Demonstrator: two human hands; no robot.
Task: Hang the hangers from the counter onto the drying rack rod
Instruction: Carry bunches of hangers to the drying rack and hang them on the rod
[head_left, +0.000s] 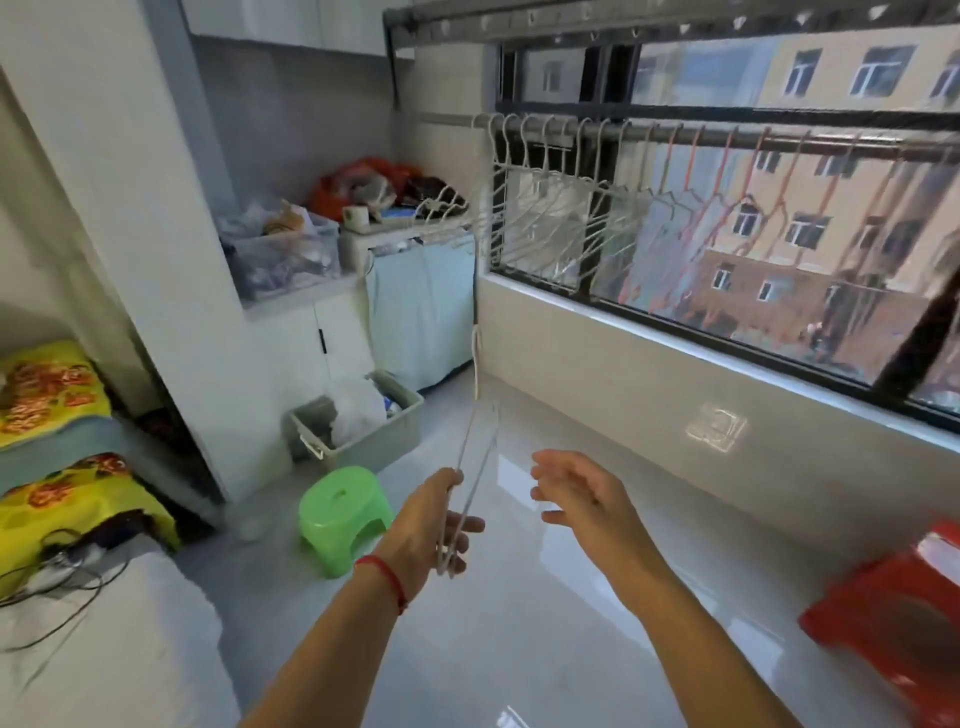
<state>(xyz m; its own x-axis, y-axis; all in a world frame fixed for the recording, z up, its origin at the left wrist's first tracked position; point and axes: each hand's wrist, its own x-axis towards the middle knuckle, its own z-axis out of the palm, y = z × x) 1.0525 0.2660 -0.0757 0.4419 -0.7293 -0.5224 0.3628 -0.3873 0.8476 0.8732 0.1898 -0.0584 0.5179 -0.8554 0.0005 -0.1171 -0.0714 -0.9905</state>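
left hand (434, 519) grips a white hanger (475, 457) seen edge-on, hook up; right hand (576, 493) open and empty beside it. carrying step in hand: next, lift the hook onto the rod (727, 136), among hangers already hung.

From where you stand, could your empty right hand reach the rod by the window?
Probably yes. The right hand is open and holds nothing, and only open air lies between it and the rod, though the rod sits higher, so the arm must rise.

The hangers (571, 218) on the rod (779, 137) blur together, and the red stool (893, 613) is cut off at the right edge
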